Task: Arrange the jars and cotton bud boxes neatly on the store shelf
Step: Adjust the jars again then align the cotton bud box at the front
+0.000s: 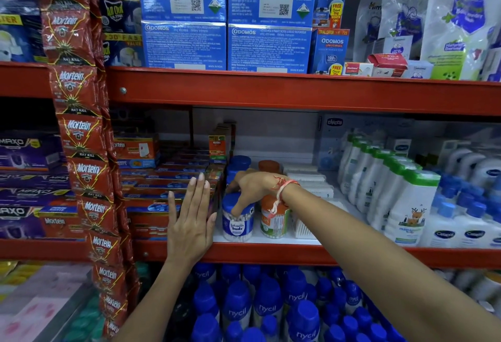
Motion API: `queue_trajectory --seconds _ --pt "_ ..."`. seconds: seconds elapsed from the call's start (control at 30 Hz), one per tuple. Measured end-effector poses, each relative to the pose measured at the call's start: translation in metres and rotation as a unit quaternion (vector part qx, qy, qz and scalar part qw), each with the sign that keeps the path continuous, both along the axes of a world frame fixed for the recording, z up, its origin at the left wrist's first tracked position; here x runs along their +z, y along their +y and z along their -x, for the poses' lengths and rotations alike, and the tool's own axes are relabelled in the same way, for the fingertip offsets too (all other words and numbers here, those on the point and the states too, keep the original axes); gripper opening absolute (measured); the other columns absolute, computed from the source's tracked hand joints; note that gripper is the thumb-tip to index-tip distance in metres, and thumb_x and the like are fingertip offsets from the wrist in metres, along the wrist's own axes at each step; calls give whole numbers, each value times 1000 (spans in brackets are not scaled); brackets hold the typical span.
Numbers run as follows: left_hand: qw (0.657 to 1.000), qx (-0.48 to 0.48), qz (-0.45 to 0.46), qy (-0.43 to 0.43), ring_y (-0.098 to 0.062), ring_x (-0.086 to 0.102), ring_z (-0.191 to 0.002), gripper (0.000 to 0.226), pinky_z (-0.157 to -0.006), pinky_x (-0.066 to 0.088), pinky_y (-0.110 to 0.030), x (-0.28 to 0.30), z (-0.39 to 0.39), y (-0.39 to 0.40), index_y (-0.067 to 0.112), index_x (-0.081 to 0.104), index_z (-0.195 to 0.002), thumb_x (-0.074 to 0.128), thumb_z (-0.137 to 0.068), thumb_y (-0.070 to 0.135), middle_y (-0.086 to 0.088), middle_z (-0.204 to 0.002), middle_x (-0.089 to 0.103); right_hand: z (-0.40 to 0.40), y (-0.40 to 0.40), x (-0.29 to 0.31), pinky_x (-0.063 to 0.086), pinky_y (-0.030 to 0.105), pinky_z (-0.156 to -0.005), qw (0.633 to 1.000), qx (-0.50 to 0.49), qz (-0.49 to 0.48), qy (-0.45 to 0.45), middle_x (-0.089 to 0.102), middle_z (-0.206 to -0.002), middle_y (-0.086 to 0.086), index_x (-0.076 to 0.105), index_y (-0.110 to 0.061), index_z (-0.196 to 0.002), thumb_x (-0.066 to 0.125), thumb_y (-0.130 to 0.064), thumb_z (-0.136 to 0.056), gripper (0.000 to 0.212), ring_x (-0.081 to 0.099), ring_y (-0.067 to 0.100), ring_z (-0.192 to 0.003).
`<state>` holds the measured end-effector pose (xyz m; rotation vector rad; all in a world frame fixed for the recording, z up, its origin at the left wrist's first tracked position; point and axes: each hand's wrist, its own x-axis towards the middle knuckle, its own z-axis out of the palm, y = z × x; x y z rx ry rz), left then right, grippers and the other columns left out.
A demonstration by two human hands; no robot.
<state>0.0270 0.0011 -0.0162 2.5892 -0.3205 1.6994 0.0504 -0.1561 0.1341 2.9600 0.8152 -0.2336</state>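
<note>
On the middle shelf (271, 253) a blue-lidded jar of cotton buds (237, 226) stands at the front edge. My right hand (253, 188) rests over its lid, thumb down the jar's side, fingers reaching to a second blue jar (238, 164) behind. An orange-lidded jar (272, 222) stands just right of the front jar, with another orange lid (268, 166) further back. Clear cotton bud boxes (307, 179) lie in a row to the right. My left hand (191, 215) is flat, fingers together, against the stack of red boxes beside the jars.
Stacked red and blue Mortein boxes (162, 187) fill the shelf left of the jars. White baby bottles with green caps (393, 192) crowd the right. A hanging strip of red Mortein sachets (84, 151) drops at left. Blue Nycil bottles (271, 309) fill the shelf below.
</note>
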Motion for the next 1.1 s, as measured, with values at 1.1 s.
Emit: queue_trajectory --seconds 1.1 --pt "999 -1 -53 -13 -19 3 -152 61 -121 -4 -55 -24 -4 -23 9 7 -155 16 -102 39 -4 -165 -1 51 -57 23 44 34 -98 988 -142 -28 51 56 -129 7 50 -9 -125 57 -45 -83 56 54 23 -100"
